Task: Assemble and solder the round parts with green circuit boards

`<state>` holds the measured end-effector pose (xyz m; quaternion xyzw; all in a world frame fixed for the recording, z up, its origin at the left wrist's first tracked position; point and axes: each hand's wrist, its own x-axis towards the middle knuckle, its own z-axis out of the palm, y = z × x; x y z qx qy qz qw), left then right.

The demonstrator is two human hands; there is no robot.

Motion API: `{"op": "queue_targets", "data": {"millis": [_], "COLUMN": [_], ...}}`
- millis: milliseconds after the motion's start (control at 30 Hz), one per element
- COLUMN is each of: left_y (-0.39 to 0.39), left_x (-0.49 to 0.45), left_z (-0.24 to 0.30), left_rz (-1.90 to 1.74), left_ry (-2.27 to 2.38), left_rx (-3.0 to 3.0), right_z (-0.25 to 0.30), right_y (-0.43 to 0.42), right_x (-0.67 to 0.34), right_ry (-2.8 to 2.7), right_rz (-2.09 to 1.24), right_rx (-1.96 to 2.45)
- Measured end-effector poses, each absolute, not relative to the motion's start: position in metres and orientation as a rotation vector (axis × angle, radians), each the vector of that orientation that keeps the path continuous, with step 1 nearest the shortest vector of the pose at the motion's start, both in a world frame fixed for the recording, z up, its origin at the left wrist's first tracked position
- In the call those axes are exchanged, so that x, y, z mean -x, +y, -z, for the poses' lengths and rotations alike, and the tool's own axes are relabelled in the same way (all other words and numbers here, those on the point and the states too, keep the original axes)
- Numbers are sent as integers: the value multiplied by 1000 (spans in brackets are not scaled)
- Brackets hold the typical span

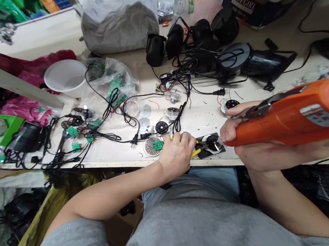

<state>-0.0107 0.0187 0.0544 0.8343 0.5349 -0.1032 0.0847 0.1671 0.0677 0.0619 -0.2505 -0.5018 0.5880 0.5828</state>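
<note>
From the head view, our left hand (175, 155) curls closed around yellow-handled pliers (195, 151), and our right hand (243, 136) wraps firmly around an orange power tool (293, 115), its nose just beside a dark round part (213, 144) on a black pad (203, 154). Nearby lie a dish of metal beads (152, 146), green circuit boards (72, 131) and tangled black cables (176, 80). The tool's rear is cut off by the frame; our fingers hide much of the pliers.
</note>
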Motion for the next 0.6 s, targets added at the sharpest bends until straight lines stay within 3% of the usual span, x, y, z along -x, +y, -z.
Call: {"op": "queue_targets", "data": {"millis": [600], "left_y": [14], "left_x": [16], "left_z": [-59], "left_rz": [135], "left_ry": [1654], "left_rx": [-2390], "right_z": [-65], "right_y": [75], "right_x": [-177], "right_ry": [-1109], "right_rz": [-1321], "right_rx": [470]}}
